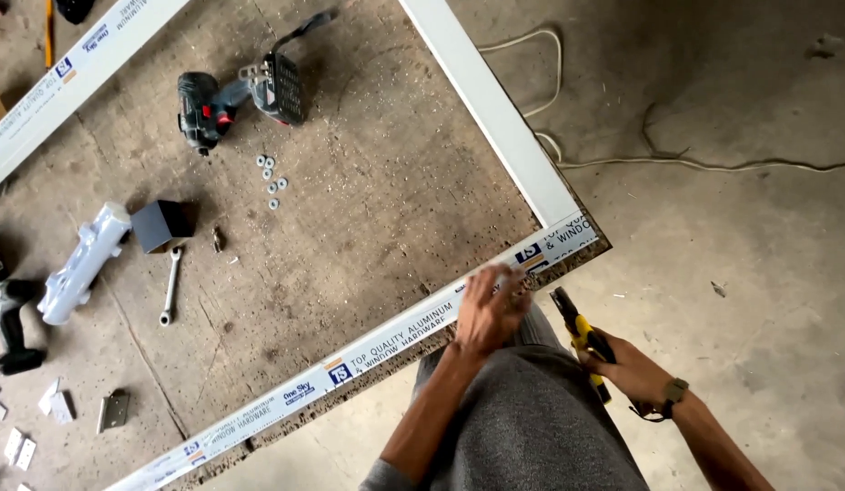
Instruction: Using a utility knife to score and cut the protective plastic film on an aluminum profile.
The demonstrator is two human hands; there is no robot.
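Observation:
My left hand (pixel 488 311) rests on the near rail of a white aluminium frame (pixel 386 341) covered in printed protective film, fingers curled over its edge close to the right corner. My right hand (pixel 633 368) is shut on a yellow-handled hand tool (pixel 582 338) with a dark head, held just off the board's edge beside my grey-clad knee. The frame lies flat on a worn particle-board panel (pixel 368 209).
On the board lie a cordless drill (pixel 245 95), several loose washers (pixel 271 180), a small wrench (pixel 171 286), a grey block (pixel 159 225), a white bracket piece (pixel 81 264), and metal plates (pixel 113 411). A cable (pixel 704 165) trails across the concrete floor at right.

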